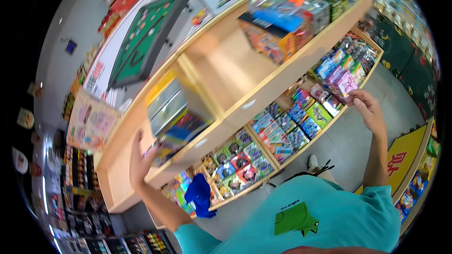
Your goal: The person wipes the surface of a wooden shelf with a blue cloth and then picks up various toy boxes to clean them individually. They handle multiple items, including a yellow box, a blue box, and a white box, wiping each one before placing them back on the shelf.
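Note:
My left hand (142,160) is raised over the left compartment of a wooden display shelf (226,84), thumb and fingers apart. Just beside it stand blurred toy boxes (176,113) with yellow edges and clear windows; I cannot tell whether the thumb touches them. On the other side, my right hand (367,107) hangs with loosely bent fingers and nothing visible in them. In the picture its fingertips overlap the edge of a pink box (344,84) in the lower shelf tier. A blue cloth (198,195) drapes over the lower tier near my left forearm.
Small packaged toys (236,165) fill the divided lower tier. A miniature pool table (148,38) stands behind the shelf. Larger boxed toys (272,35) occupy the upper right. Beside me is a yellow stand (406,151) with snack packets. Grey floor (349,141) shows along the shelf.

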The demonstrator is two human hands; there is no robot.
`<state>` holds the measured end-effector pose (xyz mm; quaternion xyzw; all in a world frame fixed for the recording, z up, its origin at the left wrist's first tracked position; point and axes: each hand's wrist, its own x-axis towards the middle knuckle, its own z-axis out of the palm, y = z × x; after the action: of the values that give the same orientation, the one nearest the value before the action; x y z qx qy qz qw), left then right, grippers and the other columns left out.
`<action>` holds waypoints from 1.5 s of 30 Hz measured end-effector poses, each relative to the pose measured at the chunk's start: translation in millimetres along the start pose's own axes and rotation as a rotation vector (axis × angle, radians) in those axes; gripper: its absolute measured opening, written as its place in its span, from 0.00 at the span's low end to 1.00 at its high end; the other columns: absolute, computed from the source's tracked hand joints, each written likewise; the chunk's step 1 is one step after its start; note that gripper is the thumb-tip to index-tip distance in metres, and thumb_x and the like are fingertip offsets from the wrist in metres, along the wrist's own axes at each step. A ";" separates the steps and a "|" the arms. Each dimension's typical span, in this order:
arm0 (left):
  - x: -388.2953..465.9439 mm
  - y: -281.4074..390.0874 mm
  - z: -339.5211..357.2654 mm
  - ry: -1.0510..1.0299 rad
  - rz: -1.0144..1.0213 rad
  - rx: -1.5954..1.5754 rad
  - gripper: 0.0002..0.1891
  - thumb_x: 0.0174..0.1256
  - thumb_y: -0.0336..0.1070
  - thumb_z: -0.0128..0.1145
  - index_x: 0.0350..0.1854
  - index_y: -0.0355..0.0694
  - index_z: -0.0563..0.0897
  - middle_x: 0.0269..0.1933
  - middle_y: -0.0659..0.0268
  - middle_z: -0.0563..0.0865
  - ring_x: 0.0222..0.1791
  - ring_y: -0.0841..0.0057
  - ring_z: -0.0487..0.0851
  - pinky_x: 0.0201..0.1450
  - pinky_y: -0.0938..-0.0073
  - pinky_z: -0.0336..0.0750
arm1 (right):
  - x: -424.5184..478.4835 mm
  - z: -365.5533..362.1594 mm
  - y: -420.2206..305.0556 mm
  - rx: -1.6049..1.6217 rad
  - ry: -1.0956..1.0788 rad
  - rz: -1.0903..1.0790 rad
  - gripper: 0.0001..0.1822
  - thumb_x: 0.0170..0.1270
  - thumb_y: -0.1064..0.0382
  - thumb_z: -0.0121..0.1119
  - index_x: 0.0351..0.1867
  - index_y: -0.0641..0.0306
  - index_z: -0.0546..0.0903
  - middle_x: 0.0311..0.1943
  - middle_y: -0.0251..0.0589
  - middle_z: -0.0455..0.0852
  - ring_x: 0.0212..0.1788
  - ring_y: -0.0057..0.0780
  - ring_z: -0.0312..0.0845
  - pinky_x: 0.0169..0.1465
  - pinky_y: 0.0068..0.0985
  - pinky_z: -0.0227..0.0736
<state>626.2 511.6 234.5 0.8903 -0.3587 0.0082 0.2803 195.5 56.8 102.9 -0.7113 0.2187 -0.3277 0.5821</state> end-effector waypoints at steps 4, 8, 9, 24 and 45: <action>-4.6 74.8 9.7 0.518 0.163 -0.112 0.26 0.71 0.33 0.48 0.69 0.31 0.63 0.67 0.52 0.70 0.68 0.63 0.68 0.70 0.65 0.60 | 34.1 -44.1 22.2 0.117 -0.116 -0.055 0.16 0.69 0.60 0.55 0.52 0.67 0.77 0.40 0.36 0.84 0.45 0.22 0.79 0.51 0.22 0.73; 21.8 160.1 74.8 0.349 0.415 -0.419 0.29 0.66 0.36 0.50 0.69 0.33 0.64 0.67 0.51 0.70 0.67 0.60 0.69 0.71 0.60 0.60 | 84.1 -54.5 15.9 0.209 -0.111 -0.089 0.17 0.69 0.60 0.56 0.53 0.67 0.76 0.42 0.36 0.83 0.46 0.21 0.78 0.51 0.23 0.73; 29.7 181.0 96.7 0.278 0.394 -0.386 0.30 0.65 0.36 0.51 0.69 0.33 0.63 0.67 0.52 0.69 0.68 0.60 0.68 0.71 0.59 0.59 | 95.7 -47.3 9.2 0.236 -0.106 -0.088 0.17 0.69 0.60 0.56 0.53 0.66 0.76 0.43 0.36 0.83 0.46 0.21 0.78 0.51 0.23 0.73; 293.7 228.2 264.4 0.031 -0.044 -0.679 0.30 0.72 0.53 0.49 0.67 0.35 0.66 0.66 0.56 0.71 0.67 0.66 0.68 0.68 0.69 0.59 | 137.9 11.1 -13.0 -0.224 -0.069 -0.406 0.27 0.61 0.57 0.63 0.59 0.66 0.72 0.54 0.50 0.79 0.52 0.41 0.79 0.54 0.33 0.74; 162.1 191.0 196.0 0.276 -0.057 0.074 0.24 0.63 0.47 0.58 0.51 0.31 0.79 0.42 0.48 0.85 0.46 0.52 0.82 0.55 0.61 0.73 | 241.2 41.7 -84.8 -0.154 -0.077 -0.388 0.36 0.56 0.47 0.62 0.63 0.66 0.71 0.42 0.50 0.85 0.41 0.37 0.82 0.47 0.30 0.76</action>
<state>587.1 197.9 198.6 0.9002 -0.2909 0.1359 0.2941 385.9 -62.5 231.9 -0.7944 0.0794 -0.3887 0.4599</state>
